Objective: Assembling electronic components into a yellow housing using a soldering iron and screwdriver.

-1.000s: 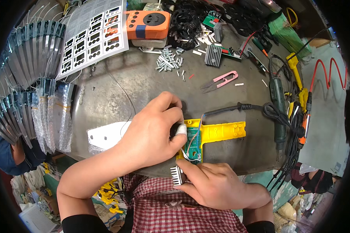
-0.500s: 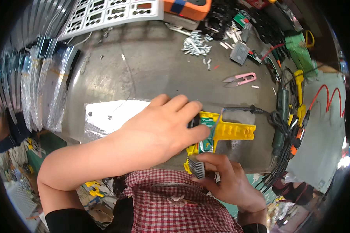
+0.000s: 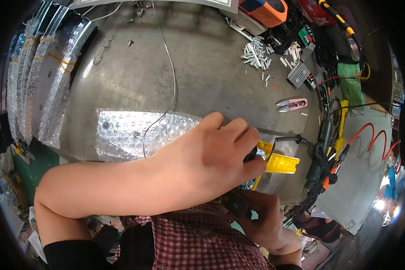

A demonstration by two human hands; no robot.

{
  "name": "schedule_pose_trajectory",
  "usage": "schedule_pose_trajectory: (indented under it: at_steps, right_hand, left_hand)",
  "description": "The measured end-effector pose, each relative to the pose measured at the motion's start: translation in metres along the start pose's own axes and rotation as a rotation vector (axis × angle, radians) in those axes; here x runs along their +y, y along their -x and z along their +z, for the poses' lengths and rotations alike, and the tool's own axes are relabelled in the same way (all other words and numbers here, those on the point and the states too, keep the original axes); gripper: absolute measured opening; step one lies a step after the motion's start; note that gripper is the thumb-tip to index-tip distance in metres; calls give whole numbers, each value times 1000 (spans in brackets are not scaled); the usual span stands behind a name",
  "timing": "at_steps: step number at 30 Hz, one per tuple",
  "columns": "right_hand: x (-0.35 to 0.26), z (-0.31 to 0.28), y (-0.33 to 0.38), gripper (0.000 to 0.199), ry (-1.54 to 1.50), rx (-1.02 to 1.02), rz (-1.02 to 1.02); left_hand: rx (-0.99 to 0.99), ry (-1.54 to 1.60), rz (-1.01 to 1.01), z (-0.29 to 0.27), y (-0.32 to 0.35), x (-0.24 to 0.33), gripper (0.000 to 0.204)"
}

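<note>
Left hand (image 3: 207, 157) slid right, fingers (image 3: 252, 165) covering yellow tool (image 3: 281, 163).

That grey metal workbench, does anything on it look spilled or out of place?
Yes: small silver screws lie scattered in a loose heap on the grey metal workbench, some strayed toward the pink thread snips. A thin wire trails loose across the sheet of bubble wrap.
</note>
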State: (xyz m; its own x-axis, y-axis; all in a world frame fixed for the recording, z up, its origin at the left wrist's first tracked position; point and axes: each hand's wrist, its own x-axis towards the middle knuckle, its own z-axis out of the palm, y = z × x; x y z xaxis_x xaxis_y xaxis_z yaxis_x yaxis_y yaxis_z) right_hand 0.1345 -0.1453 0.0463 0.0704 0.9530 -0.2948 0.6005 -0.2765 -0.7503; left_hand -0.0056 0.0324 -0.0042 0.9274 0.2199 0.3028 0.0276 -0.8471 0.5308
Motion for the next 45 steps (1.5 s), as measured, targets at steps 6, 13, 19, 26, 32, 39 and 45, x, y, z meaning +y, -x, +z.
schedule_pose_trajectory:
  at_steps: [6,13,19,26,32,39,45]
  right_hand:
    - [11,-3,-9,59,275,12,-260]
    - [6,-26,-31,66,300,-143,-300]
    - [18,-19,-19,55,174,-98,-255]
    - [10,-22,-12,54,298,-146,-228]
    - [20,-23,-7,57,93,-72,-151]
    - [17,-24,-14,56,70,-99,-168]
    - [16,-29,-15,54,50,-231,-110]
  left_hand:
    - [-33,-27,-27,0,3,1,31]
    - [-131,5,-34,-6,-1,0,32]
    - [-160,79,-116,-10,1,1,35]
    - [-79,-67,-35,1,3,1,34]
    - [21,-156,-29,6,3,4,35]
    - [-26,-83,-41,6,2,3,34]
    - [3,-171,-52,5,0,6,31]
